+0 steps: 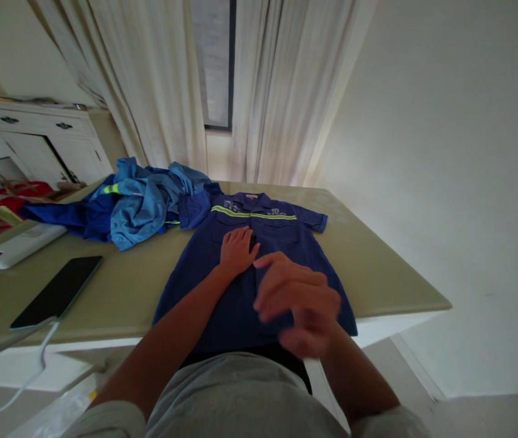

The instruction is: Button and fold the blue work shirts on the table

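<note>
A navy blue short-sleeved work shirt (281,234) lies spread face up, collar at the far end. A yellow-green stripe crosses its chest, with pale lettering above. Its lower hem hangs at the table's near edge. My left hand (237,252) rests flat on the shirt's front, just below the chest pockets, fingers stretched out. Raised above the right lower part of the shirt is my right hand (297,304), blurred by motion. Its fingers are loosely bent and apart from the thumb, with nothing visible in them.
On the table (377,274), a heap of blue clothes (144,201) lies at the back left. A black phone (58,292), a white device (21,243) and a white cable (42,353) are at the left. A wall (459,182) stands right, curtains (149,79) behind.
</note>
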`<state>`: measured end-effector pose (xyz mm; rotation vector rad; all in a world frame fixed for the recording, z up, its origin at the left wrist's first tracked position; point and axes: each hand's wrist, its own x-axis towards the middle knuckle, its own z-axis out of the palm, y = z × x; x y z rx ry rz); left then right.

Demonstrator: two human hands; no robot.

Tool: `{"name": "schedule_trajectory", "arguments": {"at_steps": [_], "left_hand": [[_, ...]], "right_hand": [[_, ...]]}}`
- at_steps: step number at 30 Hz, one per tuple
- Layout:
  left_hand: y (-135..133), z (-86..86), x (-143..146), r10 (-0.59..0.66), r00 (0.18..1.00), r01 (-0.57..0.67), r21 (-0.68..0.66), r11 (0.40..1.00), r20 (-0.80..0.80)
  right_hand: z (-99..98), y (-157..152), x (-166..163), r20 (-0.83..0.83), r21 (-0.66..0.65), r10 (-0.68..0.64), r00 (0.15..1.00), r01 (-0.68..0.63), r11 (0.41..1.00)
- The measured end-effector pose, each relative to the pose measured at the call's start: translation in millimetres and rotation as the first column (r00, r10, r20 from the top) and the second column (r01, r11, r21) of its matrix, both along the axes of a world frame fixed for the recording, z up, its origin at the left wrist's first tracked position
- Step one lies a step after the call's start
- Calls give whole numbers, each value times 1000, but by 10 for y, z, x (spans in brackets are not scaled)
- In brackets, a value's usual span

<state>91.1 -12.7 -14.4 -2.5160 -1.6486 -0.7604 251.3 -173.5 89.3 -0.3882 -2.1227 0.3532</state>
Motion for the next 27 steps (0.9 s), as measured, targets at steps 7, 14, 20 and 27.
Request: {"name": "schedule_trajectory", "arguments": {"at_steps": [7,14,20,27], "left_hand": [[69,-126,-108,-35,995,7,-285,959,-93],[-6,-157,-28,-30,990,-9,-269,963,-140],[-237,-85,54,-65,977,-17,-380,925,-202],[-97,105,91,-50,989,7,-291,957,-142]], "right_hand": [[-916,411,708,655,-112,-485,579,710,696],[-1099,113,973,705,-124,-454,545,726,677],[-1054,-26,1063,692,-143,-469,549,741,657],[-712,309,1087,661,-94,-532,529,762,641]]}}
